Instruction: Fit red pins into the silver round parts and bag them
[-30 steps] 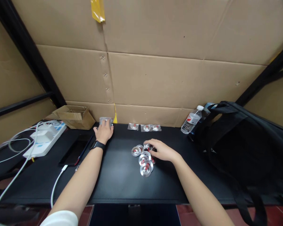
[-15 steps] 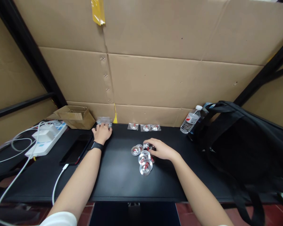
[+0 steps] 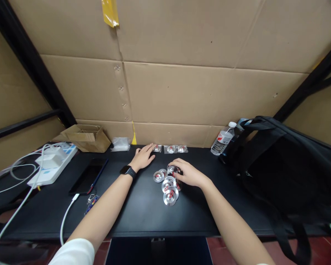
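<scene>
Left hand [image 3: 142, 158] rests palm down, thumb apart, at leftmost bagged disc [image 3: 157, 148]. Right hand [image 3: 189, 173] curls over metal discs [image 3: 169, 197] on worktop [image 3: 143, 213]; grip unclear.

You wore the one camera on your head, and it looked ahead and down. It was up above the black table [image 3: 143, 213], close enough to see your left hand [image 3: 142, 157] and right hand [image 3: 189, 174] near the middle. The cardboard wall [image 3: 182, 95] behind filled the top half of your wide view.
</scene>
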Available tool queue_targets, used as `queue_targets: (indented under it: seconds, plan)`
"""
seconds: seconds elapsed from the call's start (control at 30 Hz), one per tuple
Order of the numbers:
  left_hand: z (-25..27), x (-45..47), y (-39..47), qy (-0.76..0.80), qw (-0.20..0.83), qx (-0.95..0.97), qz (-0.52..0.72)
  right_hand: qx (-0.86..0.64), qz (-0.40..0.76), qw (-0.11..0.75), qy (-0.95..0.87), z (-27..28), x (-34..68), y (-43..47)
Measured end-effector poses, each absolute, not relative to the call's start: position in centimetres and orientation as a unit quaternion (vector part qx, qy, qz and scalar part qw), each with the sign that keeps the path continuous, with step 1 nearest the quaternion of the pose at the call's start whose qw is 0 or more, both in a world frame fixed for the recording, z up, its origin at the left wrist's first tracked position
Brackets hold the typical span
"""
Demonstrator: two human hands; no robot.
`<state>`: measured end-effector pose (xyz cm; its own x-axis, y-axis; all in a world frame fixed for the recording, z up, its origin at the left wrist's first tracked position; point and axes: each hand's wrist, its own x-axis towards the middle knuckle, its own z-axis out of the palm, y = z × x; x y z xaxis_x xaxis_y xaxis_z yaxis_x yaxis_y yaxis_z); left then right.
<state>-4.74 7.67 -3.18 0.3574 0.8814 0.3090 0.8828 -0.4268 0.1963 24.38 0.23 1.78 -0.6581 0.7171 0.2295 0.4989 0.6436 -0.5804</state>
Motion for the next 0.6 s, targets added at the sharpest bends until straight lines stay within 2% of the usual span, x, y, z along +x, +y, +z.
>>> queue_targets:
  seconds: [0.1, 0.33, 0.6]
  plan:
    - [-3.7, -4.4, 7.9, -0.547, -0.01, -0.817, -0.186, -0.344, 0.236, 0.23, -0.879, 1.8, 24.4, 0.2]
    - [-3.2, -4.1, 7.3, -0.593, 0.063, -0.774, -0.214, -0.34, 0.238, 0.239, -0.878, 1.8, 24.3, 0.3]
    - [-0.3, -5.0, 5.5, -0.587, 0.048, -0.737, -0.331, -0.353, 0.215, 0.291, -0.863, 1.9, 24.1, 0.5]
